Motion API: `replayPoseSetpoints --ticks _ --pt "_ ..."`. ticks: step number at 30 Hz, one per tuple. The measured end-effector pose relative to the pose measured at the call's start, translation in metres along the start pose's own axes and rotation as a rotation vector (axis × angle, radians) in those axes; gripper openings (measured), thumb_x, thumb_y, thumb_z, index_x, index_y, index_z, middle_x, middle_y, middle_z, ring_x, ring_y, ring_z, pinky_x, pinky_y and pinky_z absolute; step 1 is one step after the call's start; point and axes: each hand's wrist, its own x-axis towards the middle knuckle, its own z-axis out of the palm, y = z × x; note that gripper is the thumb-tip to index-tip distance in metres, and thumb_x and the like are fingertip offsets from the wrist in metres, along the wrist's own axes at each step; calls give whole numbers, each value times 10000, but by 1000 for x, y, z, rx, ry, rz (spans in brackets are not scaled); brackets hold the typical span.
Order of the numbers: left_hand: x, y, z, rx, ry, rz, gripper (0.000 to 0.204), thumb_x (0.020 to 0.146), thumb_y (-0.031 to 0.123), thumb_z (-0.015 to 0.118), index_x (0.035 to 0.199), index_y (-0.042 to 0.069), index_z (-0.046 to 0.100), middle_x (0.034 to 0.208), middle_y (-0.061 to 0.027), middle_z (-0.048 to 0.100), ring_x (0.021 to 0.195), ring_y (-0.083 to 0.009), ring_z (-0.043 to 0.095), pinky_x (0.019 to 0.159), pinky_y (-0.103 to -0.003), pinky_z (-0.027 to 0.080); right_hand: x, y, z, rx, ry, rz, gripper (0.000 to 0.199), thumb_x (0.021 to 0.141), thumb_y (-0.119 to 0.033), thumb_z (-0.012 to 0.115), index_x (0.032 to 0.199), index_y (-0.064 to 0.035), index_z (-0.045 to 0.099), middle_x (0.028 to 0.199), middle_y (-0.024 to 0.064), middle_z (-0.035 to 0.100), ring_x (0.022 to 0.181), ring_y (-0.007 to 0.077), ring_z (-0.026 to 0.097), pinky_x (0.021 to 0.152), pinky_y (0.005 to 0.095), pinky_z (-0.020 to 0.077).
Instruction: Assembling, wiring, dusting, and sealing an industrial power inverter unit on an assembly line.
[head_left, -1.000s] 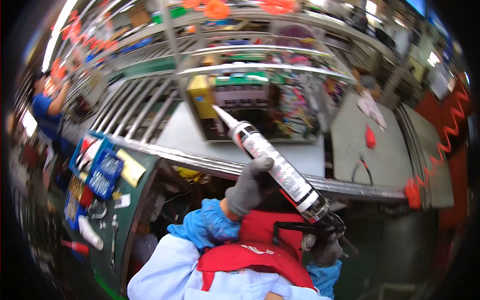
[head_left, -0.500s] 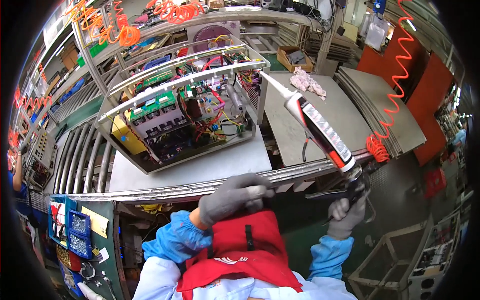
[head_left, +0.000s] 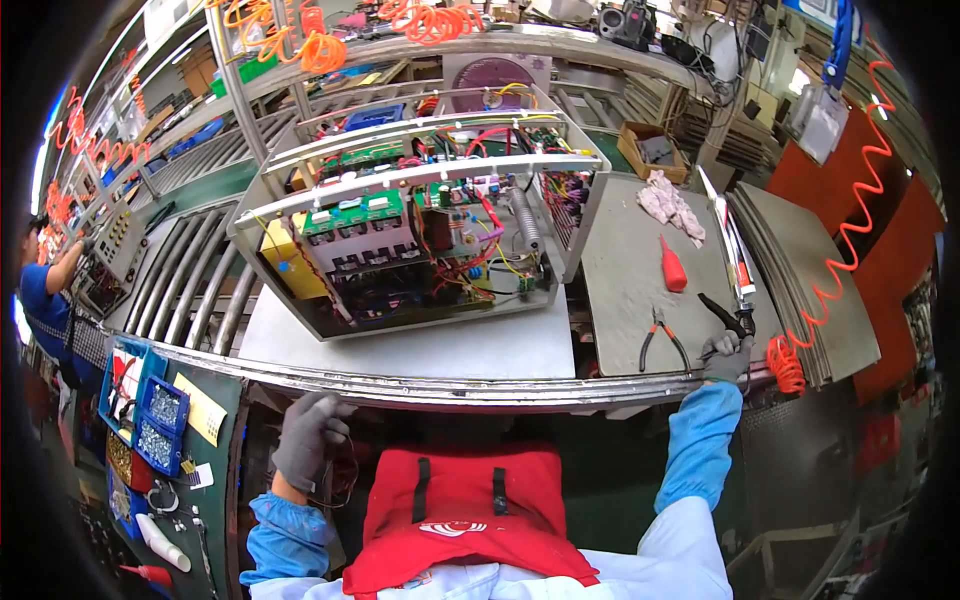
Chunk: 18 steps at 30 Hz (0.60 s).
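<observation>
My right hand (head_left: 728,356), in a grey glove, is closed around the handle end of a caulking gun (head_left: 741,268). The gun carries a white, black and red cartridge, its pale nozzle pointing away from me over the right side of the bench. To its left lie a red squeeze bottle (head_left: 674,270) and orange-handled pliers (head_left: 682,350). My left hand (head_left: 306,440), also gloved, hangs in front of the bench edge with loosely bent fingers and nothing visible in it. Beyond it stands an open metal-framed electrical unit (head_left: 372,250) with green boards and coloured wires.
A crumpled rag (head_left: 670,206) and a cardboard box (head_left: 640,160) sit behind the bottle. Stacked grey sheets (head_left: 800,270) and a coiled orange air hose (head_left: 786,362) are at right. Blue bins of screws (head_left: 160,425) stand at lower left. A co-worker (head_left: 52,290) is at far left.
My right hand has moved the caulking gun forward and right, over the bench. My left hand has swung left, away from my apron. The view has shifted, uncovering the red bottle and pliers.
</observation>
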Motion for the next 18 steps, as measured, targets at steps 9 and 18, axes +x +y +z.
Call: replayPoseSetpoints --ticks 9,18 --pt "25 58 -33 97 423 551 281 899 231 612 1050 -2 660 869 -58 672 664 -107 590 590 -238 472 87 -50 -65 -1006 510 6 329 913 -477 572 869 -151 585 623 -41 511 433 86 422 413 252 410" --pt "84 91 -7 54 381 664 236 903 161 636 1080 8 666 774 5 618 639 -56 547 571 -225 471 -27 195 137 -1756 -391 -591 373 911 -22 534 1280 3 579 1259 105 609 1118 195 586 981 330 451"
